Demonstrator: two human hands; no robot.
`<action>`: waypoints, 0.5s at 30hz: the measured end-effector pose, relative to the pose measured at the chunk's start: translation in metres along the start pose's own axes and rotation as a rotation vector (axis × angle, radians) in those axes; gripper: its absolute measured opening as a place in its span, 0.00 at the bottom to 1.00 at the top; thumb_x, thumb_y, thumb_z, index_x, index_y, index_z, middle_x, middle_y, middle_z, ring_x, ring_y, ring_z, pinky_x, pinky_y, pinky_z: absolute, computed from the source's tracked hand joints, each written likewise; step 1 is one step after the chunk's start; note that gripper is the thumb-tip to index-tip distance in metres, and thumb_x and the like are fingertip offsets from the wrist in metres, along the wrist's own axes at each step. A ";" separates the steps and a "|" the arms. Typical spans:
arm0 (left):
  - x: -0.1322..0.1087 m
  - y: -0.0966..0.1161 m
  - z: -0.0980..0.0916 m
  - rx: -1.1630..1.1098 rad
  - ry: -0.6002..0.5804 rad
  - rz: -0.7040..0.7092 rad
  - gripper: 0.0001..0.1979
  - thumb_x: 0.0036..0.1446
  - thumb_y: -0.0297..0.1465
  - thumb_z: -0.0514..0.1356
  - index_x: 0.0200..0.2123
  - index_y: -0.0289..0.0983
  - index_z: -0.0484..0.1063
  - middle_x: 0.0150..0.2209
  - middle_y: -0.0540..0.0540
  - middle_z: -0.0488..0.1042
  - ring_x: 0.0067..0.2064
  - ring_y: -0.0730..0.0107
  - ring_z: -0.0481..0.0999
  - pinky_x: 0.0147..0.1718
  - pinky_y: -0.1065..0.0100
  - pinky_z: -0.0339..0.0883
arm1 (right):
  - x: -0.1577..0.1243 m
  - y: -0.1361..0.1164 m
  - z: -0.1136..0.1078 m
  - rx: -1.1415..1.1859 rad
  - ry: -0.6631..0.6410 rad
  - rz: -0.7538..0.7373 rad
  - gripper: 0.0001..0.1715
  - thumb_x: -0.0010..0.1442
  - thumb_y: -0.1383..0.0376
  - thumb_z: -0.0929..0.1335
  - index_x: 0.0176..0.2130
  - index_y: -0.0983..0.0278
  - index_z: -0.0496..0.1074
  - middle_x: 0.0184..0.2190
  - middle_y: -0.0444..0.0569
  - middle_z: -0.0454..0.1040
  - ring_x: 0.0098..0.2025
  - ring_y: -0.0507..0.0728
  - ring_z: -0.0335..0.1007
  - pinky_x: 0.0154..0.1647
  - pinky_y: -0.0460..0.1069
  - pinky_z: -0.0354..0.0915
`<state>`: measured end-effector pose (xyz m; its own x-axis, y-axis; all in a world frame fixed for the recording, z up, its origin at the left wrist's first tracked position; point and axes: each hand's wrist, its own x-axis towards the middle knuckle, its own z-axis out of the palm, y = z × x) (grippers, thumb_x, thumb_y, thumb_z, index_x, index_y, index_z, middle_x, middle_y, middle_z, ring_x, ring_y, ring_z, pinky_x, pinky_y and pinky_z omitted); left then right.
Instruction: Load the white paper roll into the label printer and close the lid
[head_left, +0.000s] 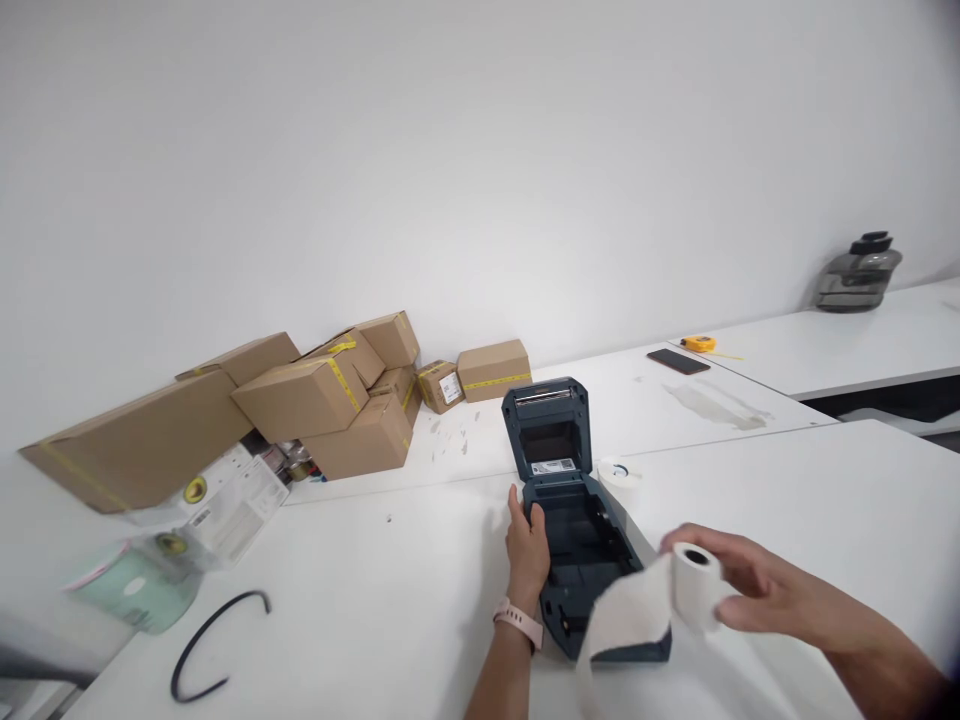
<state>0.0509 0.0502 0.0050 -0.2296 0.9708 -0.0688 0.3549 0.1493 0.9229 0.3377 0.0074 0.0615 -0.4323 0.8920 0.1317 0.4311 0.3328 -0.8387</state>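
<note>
A dark blue printer (581,540) stands on the white table with its lid (547,430) raised and its inside showing. My left hand (527,550) grips the printer's left side, thumb over the rim. To the right of the printer, my right hand (750,580) holds a roll of white paper (696,585) between thumb and fingers. A loose strip of paper (626,615) hangs from the roll across the printer's front part. Behind the printer's right side lies another white roll (619,474).
Cardboard boxes (352,440) are stacked at the back left. A green container (139,585) and a black curved strip (199,640) are at the left. A phone (678,361), a yellow tape measure (699,344) and a bottle (857,275) are at the back right.
</note>
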 end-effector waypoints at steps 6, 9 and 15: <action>0.000 0.003 -0.001 0.035 0.017 0.015 0.30 0.65 0.41 0.48 0.67 0.38 0.53 0.67 0.41 0.60 0.67 0.55 0.60 0.63 0.59 0.55 | 0.070 -0.040 0.032 -0.109 -0.347 -0.127 0.22 0.57 0.52 0.68 0.49 0.58 0.72 0.37 0.47 0.74 0.38 0.59 0.70 0.38 0.50 0.66; 0.001 0.002 -0.002 0.048 0.017 0.017 0.30 0.64 0.41 0.49 0.67 0.38 0.53 0.67 0.40 0.60 0.66 0.55 0.61 0.63 0.58 0.55 | 0.098 -0.041 0.040 -0.247 -0.494 -0.197 0.15 0.55 0.60 0.67 0.43 0.61 0.72 0.36 0.46 0.73 0.35 0.57 0.69 0.34 0.48 0.63; 0.002 -0.002 0.000 0.051 0.029 0.024 0.30 0.65 0.42 0.47 0.67 0.36 0.51 0.67 0.39 0.61 0.67 0.56 0.60 0.63 0.59 0.54 | 0.141 -0.035 0.054 -0.671 -0.625 -0.218 0.18 0.43 0.67 0.71 0.38 0.62 0.74 0.32 0.45 0.77 0.35 0.60 0.73 0.33 0.48 0.60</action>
<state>0.0497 0.0520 0.0026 -0.2470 0.9684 -0.0354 0.4060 0.1366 0.9036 0.2187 0.1049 0.0807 -0.8197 0.5287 -0.2203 0.5727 0.7531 -0.3237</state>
